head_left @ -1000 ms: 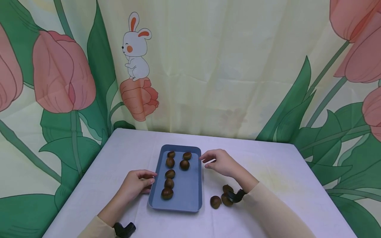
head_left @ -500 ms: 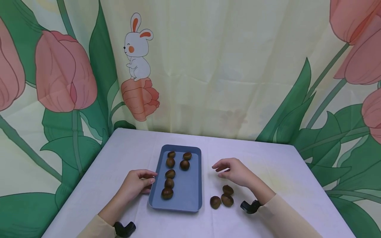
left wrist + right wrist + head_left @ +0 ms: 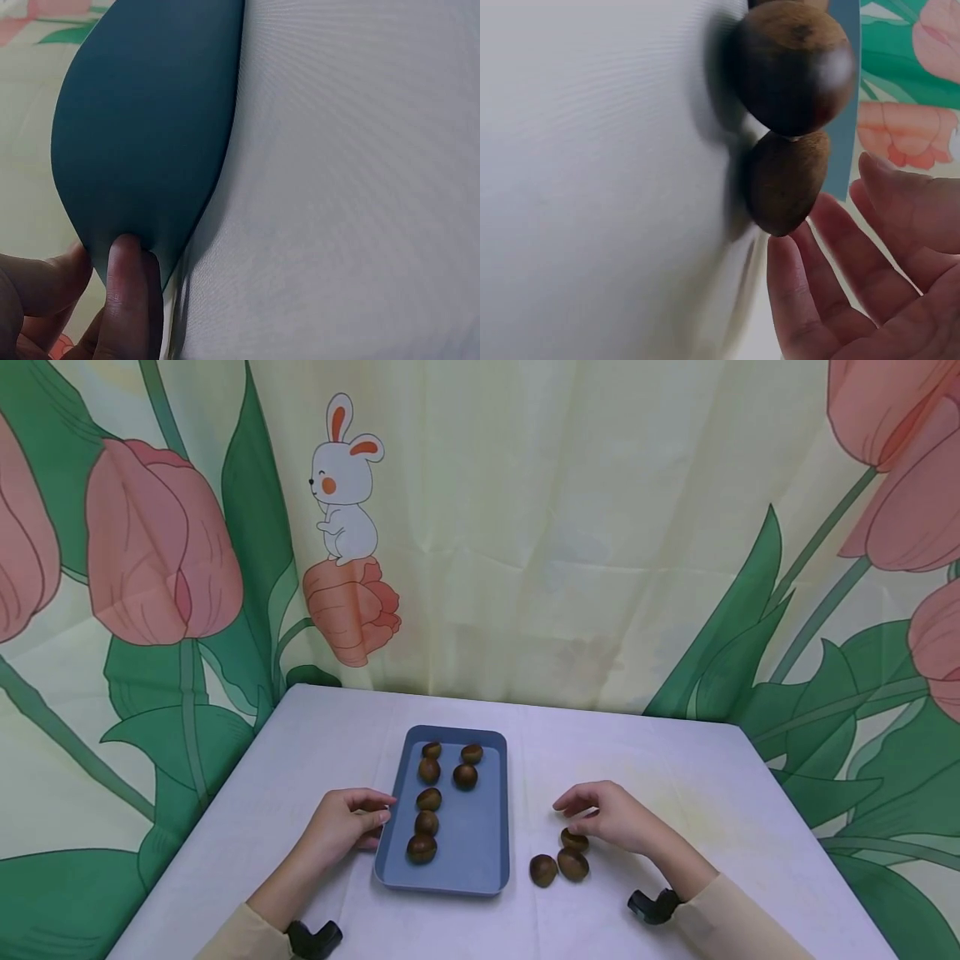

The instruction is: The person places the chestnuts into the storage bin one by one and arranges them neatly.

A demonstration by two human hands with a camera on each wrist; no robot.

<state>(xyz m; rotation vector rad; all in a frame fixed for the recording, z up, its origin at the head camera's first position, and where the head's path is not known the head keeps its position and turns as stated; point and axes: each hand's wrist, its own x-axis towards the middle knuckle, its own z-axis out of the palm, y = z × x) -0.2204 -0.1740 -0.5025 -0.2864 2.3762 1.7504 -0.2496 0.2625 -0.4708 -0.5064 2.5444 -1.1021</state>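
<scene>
My left hand (image 3: 348, 822) rests its fingertips against the left side of a blue-grey tray (image 3: 480, 852). In the left wrist view a finger (image 3: 127, 300) lies fairly straight along the tray's outer wall (image 3: 150, 127). To the right of the tray, my right hand (image 3: 611, 814) hovers over the rearmost of three loose chestnuts, with nothing held. In the right wrist view its fingers are spread and their tips stand right at the small chestnut (image 3: 787, 184); a larger glossy chestnut (image 3: 795, 67) sits beside that one. The third loose chestnut (image 3: 543, 870) lies nearer the tray.
Several chestnuts (image 3: 427, 822) stand in a column along the tray's left half, and two more, one of them a dark chestnut (image 3: 465, 777), sit at its back right. A white cloth (image 3: 450, 931) covers the table. Behind it hangs a printed curtain (image 3: 525, 568).
My right hand has moved from the tray's right edge back toward me and rightward, down to the loose chestnuts. My left hand and the tray have stayed in place.
</scene>
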